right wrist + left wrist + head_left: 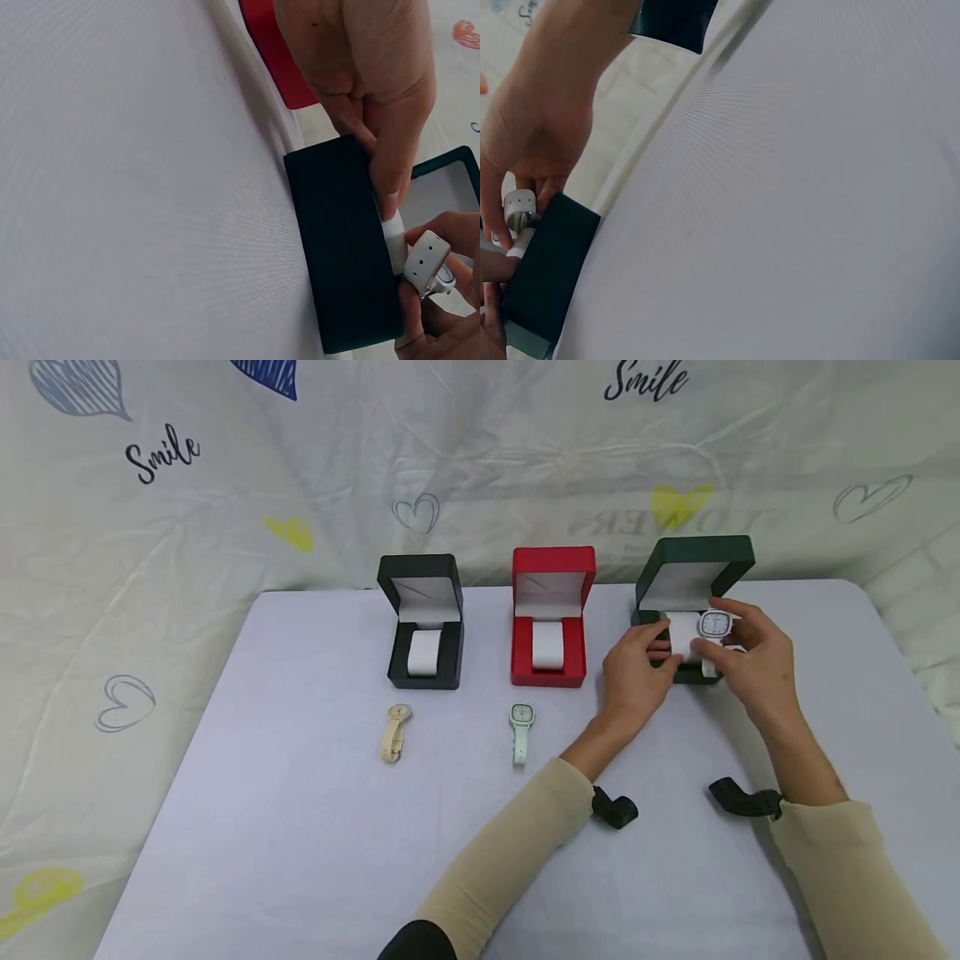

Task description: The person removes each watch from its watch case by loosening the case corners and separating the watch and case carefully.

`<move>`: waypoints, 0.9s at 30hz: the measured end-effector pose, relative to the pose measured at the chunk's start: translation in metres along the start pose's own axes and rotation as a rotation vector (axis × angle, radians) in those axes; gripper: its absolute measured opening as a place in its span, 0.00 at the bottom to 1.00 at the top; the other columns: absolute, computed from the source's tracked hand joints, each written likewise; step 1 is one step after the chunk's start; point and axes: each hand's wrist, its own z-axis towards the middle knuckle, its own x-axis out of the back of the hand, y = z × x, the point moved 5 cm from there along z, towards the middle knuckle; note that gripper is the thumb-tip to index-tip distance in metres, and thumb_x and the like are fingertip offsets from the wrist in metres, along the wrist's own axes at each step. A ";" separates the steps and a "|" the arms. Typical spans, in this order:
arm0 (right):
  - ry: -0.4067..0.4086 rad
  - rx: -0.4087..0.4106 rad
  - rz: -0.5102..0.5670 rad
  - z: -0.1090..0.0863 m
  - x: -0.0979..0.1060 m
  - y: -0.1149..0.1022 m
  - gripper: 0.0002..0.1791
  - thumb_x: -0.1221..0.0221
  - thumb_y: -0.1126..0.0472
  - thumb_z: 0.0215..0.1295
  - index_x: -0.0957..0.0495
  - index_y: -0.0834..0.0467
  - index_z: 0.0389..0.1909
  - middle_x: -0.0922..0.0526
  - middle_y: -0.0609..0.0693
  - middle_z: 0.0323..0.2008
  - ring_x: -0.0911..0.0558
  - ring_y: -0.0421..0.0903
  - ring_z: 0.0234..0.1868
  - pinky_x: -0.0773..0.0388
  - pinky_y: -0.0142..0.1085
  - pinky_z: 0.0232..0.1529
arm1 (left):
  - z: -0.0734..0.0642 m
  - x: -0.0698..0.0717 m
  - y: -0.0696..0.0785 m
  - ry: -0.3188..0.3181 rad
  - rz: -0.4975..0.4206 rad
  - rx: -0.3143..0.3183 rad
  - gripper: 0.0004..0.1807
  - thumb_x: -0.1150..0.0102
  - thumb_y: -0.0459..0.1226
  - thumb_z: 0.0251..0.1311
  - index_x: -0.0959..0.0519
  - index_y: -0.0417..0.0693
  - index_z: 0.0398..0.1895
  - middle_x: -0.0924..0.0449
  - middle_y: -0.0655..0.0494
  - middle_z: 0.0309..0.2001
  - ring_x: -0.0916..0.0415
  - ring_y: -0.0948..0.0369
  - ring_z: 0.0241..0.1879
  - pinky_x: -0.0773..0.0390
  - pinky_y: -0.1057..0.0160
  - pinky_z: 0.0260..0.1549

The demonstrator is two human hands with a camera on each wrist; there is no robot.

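At the back right stands an open green watch box (pixel 678 674), its lid tilted back. My right hand (pixel 761 664) pinches a white watch (pixel 716 623) by its sides, the face turned up, beside the white cushion (pixel 681 637) in that box. With thumb and fingers my left hand (pixel 633 672) grips the cushion from the left. In the right wrist view, the punched strap (pixel 427 255) hangs next to the cushion, and the left fingers (pixel 390 176) touch the cushion above the box's front wall.
An open black watch box (pixel 448 664) and an open red one (pixel 521 652) stand to the left, each with a white cushion. In front lie a beige watch (pixel 395 735) and a pale green watch (pixel 521 735) on the white-covered table (pixel 300 860).
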 end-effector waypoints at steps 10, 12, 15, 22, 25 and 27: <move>0.009 0.004 0.012 0.000 -0.002 0.001 0.33 0.29 0.63 0.64 0.23 0.45 0.70 0.23 0.22 0.38 0.25 0.29 0.40 0.31 0.19 0.29 | 0.002 0.003 0.002 0.010 0.059 -0.016 0.26 0.27 0.38 0.63 0.18 0.52 0.65 0.15 0.58 0.53 0.15 0.77 0.44 0.27 0.85 0.49; 0.010 0.005 0.013 0.000 -0.002 0.002 0.33 0.29 0.63 0.64 0.23 0.45 0.70 0.23 0.23 0.38 0.25 0.30 0.40 0.31 0.20 0.29 | 0.002 0.004 0.003 0.007 0.072 -0.015 0.26 0.26 0.39 0.62 0.18 0.53 0.65 0.15 0.59 0.52 0.15 0.77 0.44 0.28 0.84 0.50; 0.013 0.003 0.018 0.000 -0.003 0.004 0.33 0.30 0.63 0.64 0.24 0.46 0.70 0.23 0.23 0.41 0.26 0.30 0.41 0.31 0.20 0.29 | 0.002 0.005 0.005 -0.003 0.082 -0.011 0.26 0.27 0.39 0.63 0.18 0.55 0.65 0.15 0.59 0.52 0.15 0.77 0.44 0.28 0.83 0.51; 0.012 -0.007 -0.002 -0.001 -0.003 0.007 0.33 0.29 0.60 0.65 0.24 0.45 0.71 0.25 0.21 0.45 0.26 0.29 0.42 0.32 0.20 0.30 | 0.003 0.006 0.005 -0.026 0.097 0.017 0.25 0.27 0.39 0.63 0.18 0.57 0.65 0.16 0.61 0.51 0.16 0.77 0.44 0.28 0.81 0.50; 0.010 -0.004 0.002 -0.001 -0.003 0.007 0.33 0.29 0.60 0.65 0.24 0.45 0.71 0.24 0.21 0.45 0.26 0.30 0.41 0.32 0.20 0.30 | 0.004 0.006 0.005 -0.026 0.093 0.024 0.25 0.27 0.39 0.63 0.17 0.56 0.64 0.17 0.61 0.49 0.17 0.78 0.43 0.29 0.82 0.48; 0.011 -0.002 0.013 0.000 -0.003 0.007 0.32 0.29 0.61 0.65 0.23 0.46 0.70 0.24 0.21 0.44 0.26 0.30 0.41 0.32 0.21 0.29 | 0.005 0.005 0.005 -0.021 0.090 0.031 0.25 0.27 0.39 0.62 0.17 0.56 0.63 0.17 0.61 0.48 0.18 0.78 0.42 0.29 0.83 0.46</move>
